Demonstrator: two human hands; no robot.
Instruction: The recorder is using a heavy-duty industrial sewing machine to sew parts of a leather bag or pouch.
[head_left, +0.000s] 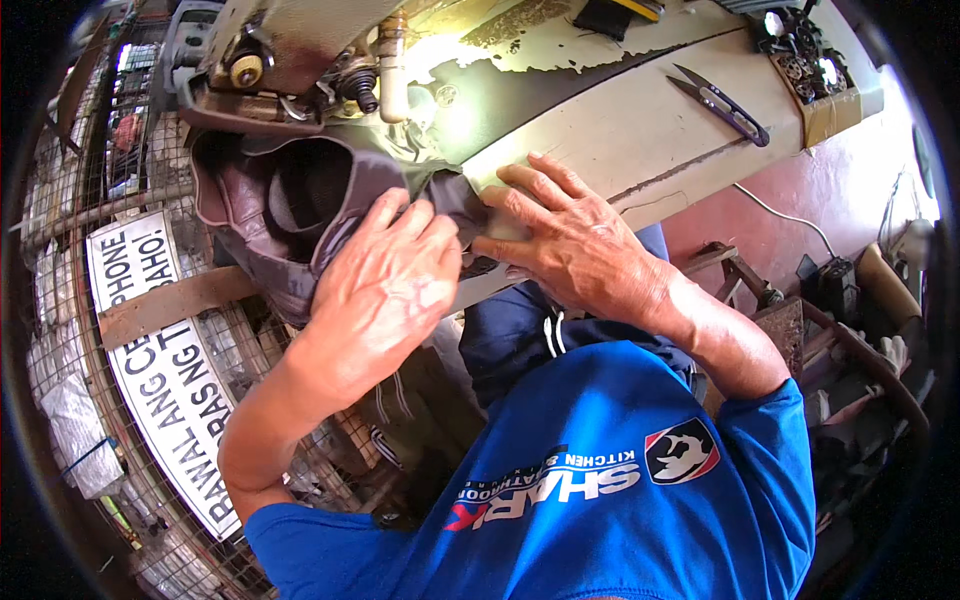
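Observation:
A dark brownish-grey fabric bag (285, 235), its mouth gaping, lies at the left under the sewing machine (290, 75). My left hand (390, 275) is closed on the bag's near right side, fingers curled over the cloth and their tips partly hidden. My right hand (575, 235) has its fingers spread over the table edge. Its thumb and forefinger point at a dark fold of the same fabric (452, 195) and come close to it or touch it; which, I cannot tell. The machine's lamp shines on the table just behind the fabric.
Navy-handled thread snips (725, 105) lie on the worn sewing table (650, 150). A box of small metal parts (815, 65) stands at the far right. A wire-mesh partition with a white sign (165, 380) rises at the left. Wooden framing (735, 270) stands below the table.

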